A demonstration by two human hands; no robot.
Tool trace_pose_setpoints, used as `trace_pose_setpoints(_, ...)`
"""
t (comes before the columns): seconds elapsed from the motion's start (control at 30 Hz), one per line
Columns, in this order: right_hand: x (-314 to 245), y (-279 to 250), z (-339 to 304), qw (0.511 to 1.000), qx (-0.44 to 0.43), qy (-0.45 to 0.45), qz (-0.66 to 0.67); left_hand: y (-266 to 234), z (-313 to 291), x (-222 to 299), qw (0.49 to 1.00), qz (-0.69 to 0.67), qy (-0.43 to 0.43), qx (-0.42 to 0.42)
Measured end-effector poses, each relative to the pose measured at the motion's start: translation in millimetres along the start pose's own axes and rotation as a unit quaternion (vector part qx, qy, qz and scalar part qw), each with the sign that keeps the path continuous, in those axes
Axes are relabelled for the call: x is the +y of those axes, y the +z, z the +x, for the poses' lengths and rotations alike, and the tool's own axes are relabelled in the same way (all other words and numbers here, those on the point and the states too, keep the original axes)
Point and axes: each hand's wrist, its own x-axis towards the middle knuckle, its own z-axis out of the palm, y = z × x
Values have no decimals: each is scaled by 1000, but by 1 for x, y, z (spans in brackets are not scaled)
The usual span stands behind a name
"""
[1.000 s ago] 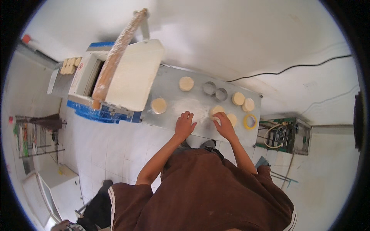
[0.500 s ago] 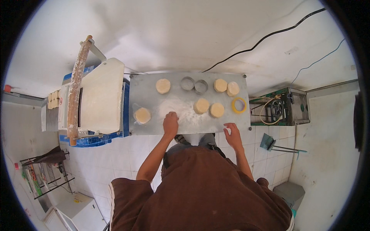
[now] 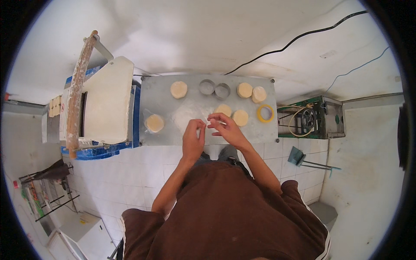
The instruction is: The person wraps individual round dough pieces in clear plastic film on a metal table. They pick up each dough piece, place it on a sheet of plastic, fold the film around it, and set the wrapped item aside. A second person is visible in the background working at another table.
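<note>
Over the near edge of the flour patch [image 3: 184, 113], my left hand [image 3: 193, 138] is raised with its fingers curled in and the tips close together; whatever they may hold is too small to make out. Facing it, my right hand [image 3: 229, 131] has its fingers bent but apart, and no object shows in it. The fingertips of both hands nearly meet. Just beyond the right hand is a pale round dough stack [image 3: 223, 108], partly covered by the fingers. Another dough stack [image 3: 240, 118] stands to its right.
The metal table [image 3: 162, 106] also carries several round dough stacks, one in clear plastic [image 3: 154, 123], two metal ring cutters [image 3: 206, 87] and a yellow tape roll [image 3: 265, 113]. A blue-and-white machine with a floury rolling pin [image 3: 80, 82] borders the left; a green metal stand [image 3: 318, 117] borders the right.
My left hand has lifted off the floured surface and shifted slightly right. My right hand has swung left from the table's near right edge to meet it. The view has shifted slightly.
</note>
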Motion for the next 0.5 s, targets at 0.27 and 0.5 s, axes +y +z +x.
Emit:
trace_pose_setpoints(0.27, -10, 6, 1, 995, 8, 62, -74, -1, -17, 8, 1000, -8, -16, 9)
trace_pose_setpoints(0.5, -11, 12, -9, 989, -35, 144, -24, -2, -22, 4, 998, -7, 11, -57)
